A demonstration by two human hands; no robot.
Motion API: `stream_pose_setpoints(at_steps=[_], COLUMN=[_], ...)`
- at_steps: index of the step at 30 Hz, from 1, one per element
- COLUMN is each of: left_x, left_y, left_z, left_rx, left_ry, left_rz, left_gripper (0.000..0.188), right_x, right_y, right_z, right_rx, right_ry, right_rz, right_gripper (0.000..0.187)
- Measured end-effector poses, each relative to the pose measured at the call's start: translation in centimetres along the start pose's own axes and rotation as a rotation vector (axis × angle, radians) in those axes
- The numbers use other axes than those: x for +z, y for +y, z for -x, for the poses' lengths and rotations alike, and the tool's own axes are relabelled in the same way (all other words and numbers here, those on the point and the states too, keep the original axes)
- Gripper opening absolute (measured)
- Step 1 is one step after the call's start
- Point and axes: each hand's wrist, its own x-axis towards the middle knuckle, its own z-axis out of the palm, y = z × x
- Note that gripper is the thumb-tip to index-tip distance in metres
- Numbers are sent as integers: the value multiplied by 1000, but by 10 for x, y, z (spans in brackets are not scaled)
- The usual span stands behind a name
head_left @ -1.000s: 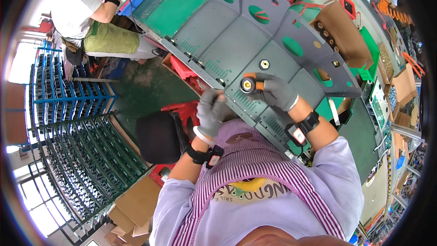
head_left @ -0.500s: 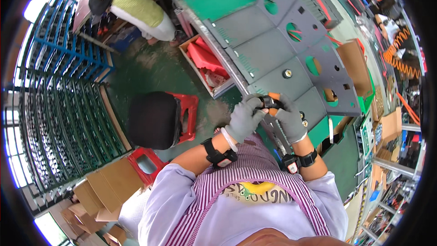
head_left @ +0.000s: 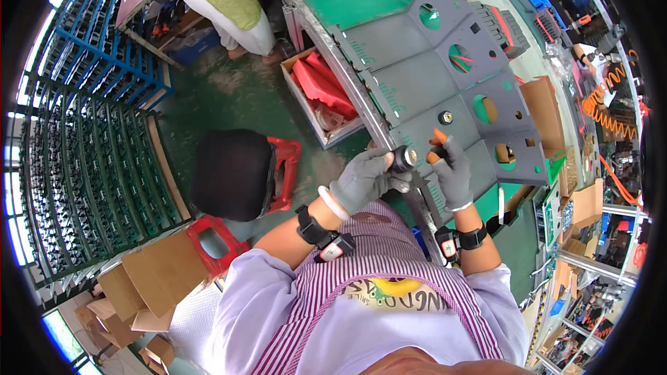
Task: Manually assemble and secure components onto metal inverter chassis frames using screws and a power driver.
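My left hand [head_left: 365, 179], in a grey glove, grips a round black knob-like part [head_left: 400, 160] whose pale metal centre faces right; its exact kind is unclear. To the right, my right hand [head_left: 453, 170] has its orange-tipped fingers apart, with nothing visible between them. Both hands are over the near end of a row of grey sheet-metal panels [head_left: 410, 73] with round and square cut-outs. A similar round part with a brass-coloured centre [head_left: 446, 118] sits on one panel, just beyond my right fingertips.
Left of the bench are a black-topped stool [head_left: 231, 175] and a box with red pieces [head_left: 324, 140]. Green racks [head_left: 90, 180] line the far left. Another person [head_left: 226, 0] stands at the upper left. Beyond the panels lie cardboard [head_left: 542, 117] and an orange coiled hose [head_left: 611, 97].
My hands, earlier together around the black part, have parted. The left one now holds it alone, its metal centre showing, while the right has opened and shifted to the right.
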Motion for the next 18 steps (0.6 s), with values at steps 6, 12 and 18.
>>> stream_pose_setpoints(at_steps=[6, 12, 18], left_x=[-1, -2, -8], left_y=[-24, -44, -58], left_z=[-16, -33, -49], left_rx=[-37, -85, -51], left_ry=[72, 103, 194], left_rz=[-57, 43, 58], left_gripper=[34, 35, 30], right_x=[-6, -23, -29], right_y=[17, 37, 66], right_z=[9, 3, 0], right_rx=[-213, -164, -171], right_ry=[-73, -152, -78], right_rz=[341, 237, 246], right_gripper=[25, 25, 24])
